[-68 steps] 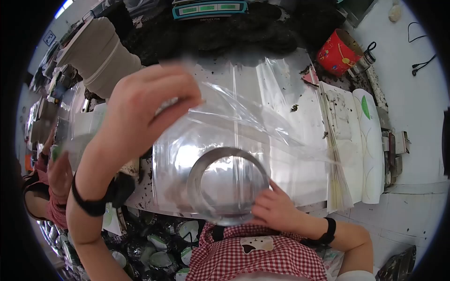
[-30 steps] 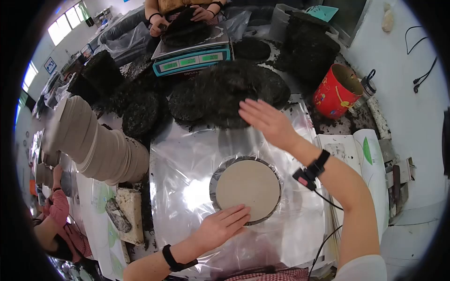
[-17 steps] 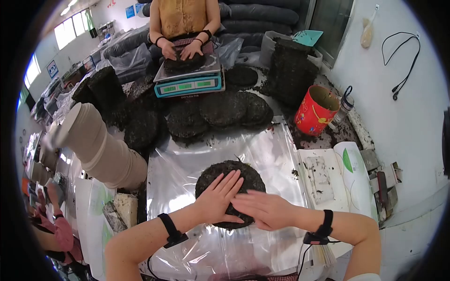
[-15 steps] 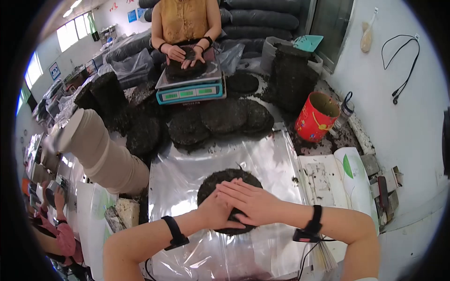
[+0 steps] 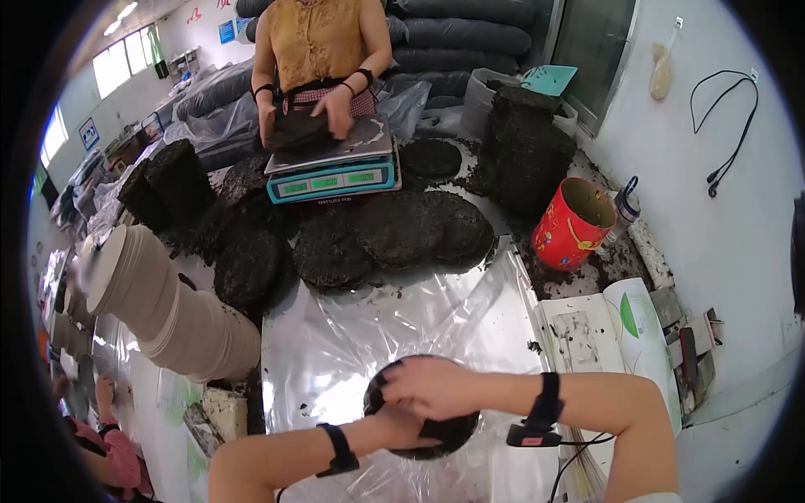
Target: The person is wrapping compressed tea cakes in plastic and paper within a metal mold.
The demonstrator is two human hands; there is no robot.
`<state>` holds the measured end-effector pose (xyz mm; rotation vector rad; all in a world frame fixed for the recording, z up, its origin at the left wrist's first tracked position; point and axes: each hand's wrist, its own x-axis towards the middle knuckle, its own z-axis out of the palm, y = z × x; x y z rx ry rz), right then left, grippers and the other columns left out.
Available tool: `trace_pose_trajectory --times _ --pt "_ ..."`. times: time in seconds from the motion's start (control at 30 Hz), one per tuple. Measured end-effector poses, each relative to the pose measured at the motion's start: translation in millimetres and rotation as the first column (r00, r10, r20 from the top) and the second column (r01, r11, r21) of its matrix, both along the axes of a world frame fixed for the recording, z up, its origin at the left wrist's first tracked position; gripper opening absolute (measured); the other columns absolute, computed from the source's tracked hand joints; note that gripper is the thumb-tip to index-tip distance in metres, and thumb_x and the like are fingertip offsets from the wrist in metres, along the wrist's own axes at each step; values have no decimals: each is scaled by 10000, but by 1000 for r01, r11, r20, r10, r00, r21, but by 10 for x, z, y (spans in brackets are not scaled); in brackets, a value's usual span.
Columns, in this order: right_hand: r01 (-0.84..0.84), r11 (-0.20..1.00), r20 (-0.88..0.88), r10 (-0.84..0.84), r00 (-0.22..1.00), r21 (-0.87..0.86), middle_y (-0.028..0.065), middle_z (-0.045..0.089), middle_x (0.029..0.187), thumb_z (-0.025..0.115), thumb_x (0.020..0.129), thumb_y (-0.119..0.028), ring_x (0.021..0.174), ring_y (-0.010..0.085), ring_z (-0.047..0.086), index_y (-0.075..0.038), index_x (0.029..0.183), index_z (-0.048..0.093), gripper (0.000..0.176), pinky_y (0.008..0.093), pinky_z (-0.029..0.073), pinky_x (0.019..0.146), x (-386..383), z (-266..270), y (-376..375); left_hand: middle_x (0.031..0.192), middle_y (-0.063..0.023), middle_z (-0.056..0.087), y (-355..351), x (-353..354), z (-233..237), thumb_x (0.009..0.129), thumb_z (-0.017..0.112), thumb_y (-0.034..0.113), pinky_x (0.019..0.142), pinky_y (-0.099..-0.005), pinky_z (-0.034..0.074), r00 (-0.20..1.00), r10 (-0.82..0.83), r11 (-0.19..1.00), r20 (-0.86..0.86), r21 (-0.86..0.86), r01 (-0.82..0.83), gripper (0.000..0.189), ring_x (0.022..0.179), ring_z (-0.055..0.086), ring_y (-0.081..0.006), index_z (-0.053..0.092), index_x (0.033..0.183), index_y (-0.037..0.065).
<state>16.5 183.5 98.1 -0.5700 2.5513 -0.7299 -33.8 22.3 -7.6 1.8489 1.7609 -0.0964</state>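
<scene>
A round, dark, crumbly-looking cake (image 5: 457,434) lies on clear plastic film (image 5: 394,327) spread over the worktop in front of me. My right hand (image 5: 432,387) reaches over it from the right, its fingers bent around toward the cake's far left edge. Partly beneath it, my left hand (image 5: 401,426) comes in from the left; its thumb lies over the cake, while the other fingers are hidden or blurred. Both hands touch the cake and overlap. Beyond the film, several similar dark round cakes (image 5: 402,226) lie side by side.
Across the worktop, a person's hands hold a dark cake (image 5: 300,132) at a digital scale (image 5: 331,180). A tall stack of beige discs (image 5: 180,314) leans at left. Right are a red bucket (image 5: 566,226), a bottle (image 5: 625,201) and a stack of dark cakes (image 5: 524,142).
My hands have moved nearer to me; the right fingers have gone from flat to bent. The other person's hands have shifted from pressing the cake to holding its sides. The view has shifted slightly.
</scene>
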Motion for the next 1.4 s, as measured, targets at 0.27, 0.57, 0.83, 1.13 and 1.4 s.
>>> trace_pose_trajectory --times 0.27,0.57,0.83,1.13,1.4 --pt "637 768 -910 -212 356 70 176 462 1460 582 807 -60 1371 313 427 -62 1421 461 625 420 318 1166 -1524 -1004 1390 1410 -167 517 -242 135 760 871 659 487 1116 -477 346 987 127 815 97 557 -159 705 1322 475 -340 511 1376 17" --pt "-45 997 -828 79 556 65 143 526 1423 576 877 -87 1304 295 524 -55 1330 566 454 432 429 1104 671 458 398 1577 -168 315 -512 -626 689 970 240 670 1198 -444 183 -307 344 385 888 -431 -816 849 1462 290 -298 129 1567 76" --pt "-4 999 -380 -13 925 -43 164 474 1463 633 772 -106 1382 280 437 1 1397 469 655 444 329 1171 1398 -47 -53 1558 -248 294 -366 250 890 800 584 730 1202 -520 127 991 133 815 24 566 -124 1078 1472 255 -352 299 1500 -39" --pt "88 994 -471 -49 881 62 228 216 1597 625 785 -275 1478 384 237 -42 1538 261 868 553 167 1195 754 -641 -404 1592 -329 17 -196 225 535 837 491 771 1177 -610 32 985 64 984 163 154 -89 1136 1479 35 -490 161 1523 -72" --pt "183 981 -374 -195 907 -67 222 235 1585 643 805 -378 1468 410 219 -53 1523 278 869 579 114 1189 835 -771 -529 1608 -289 31 -34 301 19 843 461 782 1188 -593 16 813 -198 980 -547 -103 170 1151 1500 14 -430 80 1541 -50"
